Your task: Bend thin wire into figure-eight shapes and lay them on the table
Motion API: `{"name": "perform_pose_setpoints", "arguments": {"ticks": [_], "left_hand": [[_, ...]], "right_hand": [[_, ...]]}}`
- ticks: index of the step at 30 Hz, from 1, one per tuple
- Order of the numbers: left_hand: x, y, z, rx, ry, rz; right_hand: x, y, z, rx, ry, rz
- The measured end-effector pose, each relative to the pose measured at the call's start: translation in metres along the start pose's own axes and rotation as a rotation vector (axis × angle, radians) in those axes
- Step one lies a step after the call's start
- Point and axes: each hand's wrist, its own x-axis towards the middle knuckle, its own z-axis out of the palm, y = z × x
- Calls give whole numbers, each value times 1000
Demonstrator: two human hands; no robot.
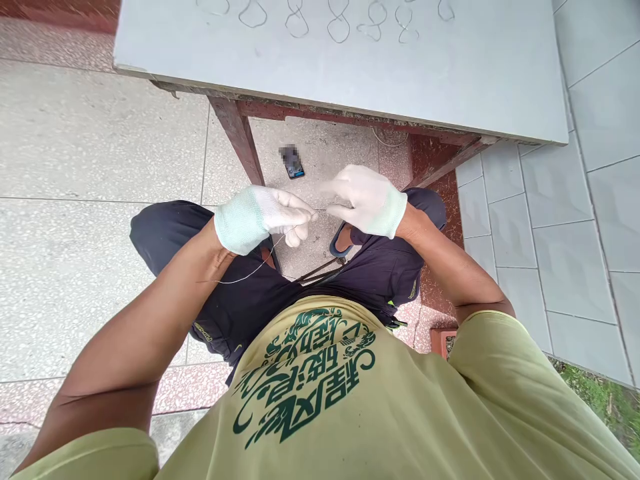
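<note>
Both hands wear white knit gloves with pale green cuffs and meet above my lap. My left hand (pixel 283 213) is closed in a pinch on a thin metal wire (pixel 260 268), whose loose length curves down and left past the wrist. A short piece of the wire spans the small gap between the hands. My right hand (pixel 363 199) pinches that end between thumb and fingers; its fingertips are slightly blurred. On the white tabletop (pixel 350 87) in front lie several wires bent into figure-eight loops (pixel 339 20), set out in a row.
The table's red wooden leg (pixel 237 137) stands ahead on the left. A phone (pixel 292 161) lies on the speckled floor under the table. Grey tiles (pixel 565 207) cover the surface on the right. A reddish planter (pixel 443 341) sits near my right side.
</note>
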Motion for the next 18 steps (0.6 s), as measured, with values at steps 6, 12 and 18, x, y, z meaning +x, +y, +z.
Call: {"name": "perform_pose_setpoints", "arguments": {"ticks": [6, 12, 18], "left_hand": [[-1, -7, 17, -186, 71, -104], [-1, -21, 28, -214, -29, -238], [-10, -22, 25, -116, -76, -164]], "right_hand": [[-3, 7, 7, 5, 11, -71], [-2, -4, 16, -201, -245, -208], [-12, -8, 21, -167, -256, -224]]}}
